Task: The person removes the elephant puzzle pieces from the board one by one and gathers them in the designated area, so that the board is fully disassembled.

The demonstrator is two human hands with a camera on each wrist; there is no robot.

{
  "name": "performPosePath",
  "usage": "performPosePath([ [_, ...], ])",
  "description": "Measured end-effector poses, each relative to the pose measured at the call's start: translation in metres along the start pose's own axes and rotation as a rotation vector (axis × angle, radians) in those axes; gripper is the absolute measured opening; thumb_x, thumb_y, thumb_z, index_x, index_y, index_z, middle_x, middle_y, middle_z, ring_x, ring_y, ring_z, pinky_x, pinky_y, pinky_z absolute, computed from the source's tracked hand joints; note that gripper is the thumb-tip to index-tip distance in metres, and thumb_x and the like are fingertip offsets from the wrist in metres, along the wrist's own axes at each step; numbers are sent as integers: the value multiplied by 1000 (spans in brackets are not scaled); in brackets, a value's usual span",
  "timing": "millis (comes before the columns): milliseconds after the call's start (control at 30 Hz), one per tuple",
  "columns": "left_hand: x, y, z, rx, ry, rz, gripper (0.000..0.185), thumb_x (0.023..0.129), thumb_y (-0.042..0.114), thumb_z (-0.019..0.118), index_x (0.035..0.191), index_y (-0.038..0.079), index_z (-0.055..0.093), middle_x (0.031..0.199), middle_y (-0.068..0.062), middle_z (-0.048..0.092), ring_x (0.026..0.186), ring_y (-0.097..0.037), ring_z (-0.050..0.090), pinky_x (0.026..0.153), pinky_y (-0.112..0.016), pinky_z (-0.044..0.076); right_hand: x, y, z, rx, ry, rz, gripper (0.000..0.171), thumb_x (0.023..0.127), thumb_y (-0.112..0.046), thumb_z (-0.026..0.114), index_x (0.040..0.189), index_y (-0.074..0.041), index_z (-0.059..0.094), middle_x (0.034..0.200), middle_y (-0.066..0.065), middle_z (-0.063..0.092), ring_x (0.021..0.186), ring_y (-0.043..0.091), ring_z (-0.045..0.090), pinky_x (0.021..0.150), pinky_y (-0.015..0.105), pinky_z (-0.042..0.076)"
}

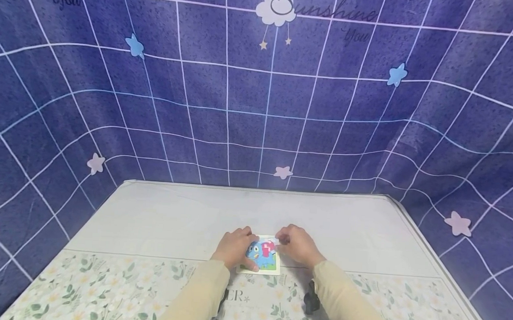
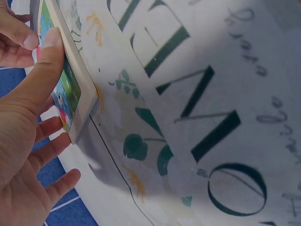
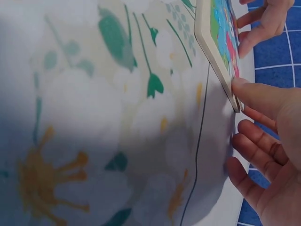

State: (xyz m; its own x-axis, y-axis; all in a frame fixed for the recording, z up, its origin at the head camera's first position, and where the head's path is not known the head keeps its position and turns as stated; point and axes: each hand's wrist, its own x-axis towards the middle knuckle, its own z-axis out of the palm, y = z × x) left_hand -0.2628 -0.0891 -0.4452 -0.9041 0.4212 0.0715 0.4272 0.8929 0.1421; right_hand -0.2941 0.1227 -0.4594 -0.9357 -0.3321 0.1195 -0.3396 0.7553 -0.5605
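A small wooden jigsaw puzzle (image 1: 267, 262) with a pale frame lies on the table; its picture shows a blue cartoon animal with a pink patch on green ground. My left hand (image 1: 233, 247) grips its left side, thumb across the picture and fingers at the far edge, as the left wrist view shows of the puzzle (image 2: 73, 92). At the upper right corner, my right hand (image 1: 299, 245) pinches with thumb and forefinger; the puzzle's frame (image 3: 214, 47) runs up to that thumb in the right wrist view. Whether a loose piece sits between those fingertips is hidden.
A flowered cloth (image 1: 123, 288) with printed lettering covers the near part of the table, and a plain white surface (image 1: 171, 208) the far part. Blue curtain fabric (image 1: 240, 130) with a grid and stars hangs behind and at both sides. A dark object (image 1: 311, 300) is by the right wrist.
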Motion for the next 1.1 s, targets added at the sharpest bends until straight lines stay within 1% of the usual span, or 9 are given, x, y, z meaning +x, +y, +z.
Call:
performPosePath([
  [167,-1,1,1,-3,14,4,81,63,48,90,130,8,67,110,-1,60,100,-22,58,88,-44,55,-1,2,-4,-36,-10,-23,25,81,-14,84,104,-8,76,94,2,65,91,23,64,87,45,57],
  [267,-1,2,1,-6,23,12,81,64,48,90,130,8,67,110,-2,60,100,-22,59,88,-44,55,-2,2,-5,-39,-22,-14,25,82,-15,84,105,-9,76,95,2,65,91,22,64,88,45,56],
  [500,0,2,4,-16,23,0,84,63,48,91,133,9,64,110,-1,59,101,-21,58,90,-45,55,-5,-2,-8,-54,-18,-12,24,81,-16,84,104,-11,76,101,3,70,99,26,66,93,49,54],
  [633,0,1,4,-1,24,6,85,63,50,90,132,9,64,110,0,59,100,-21,58,89,-45,55,-5,-3,-10,-81,-14,-24,24,81,-16,85,103,-11,77,98,3,69,95,25,66,92,48,55],
  [833,0,-1,4,-8,33,16,82,63,49,91,130,9,65,109,0,60,98,-21,58,88,-45,55,-1,2,-13,-122,4,-42,25,78,-14,86,100,-11,77,92,1,67,87,22,64,86,46,56],
  [1100,0,-3,7,-14,48,18,83,62,48,92,130,9,65,108,0,60,96,-20,58,87,-45,55,0,8,-23,-88,15,-38,24,80,-9,84,102,-9,77,99,7,70,95,28,67,93,49,55],
])
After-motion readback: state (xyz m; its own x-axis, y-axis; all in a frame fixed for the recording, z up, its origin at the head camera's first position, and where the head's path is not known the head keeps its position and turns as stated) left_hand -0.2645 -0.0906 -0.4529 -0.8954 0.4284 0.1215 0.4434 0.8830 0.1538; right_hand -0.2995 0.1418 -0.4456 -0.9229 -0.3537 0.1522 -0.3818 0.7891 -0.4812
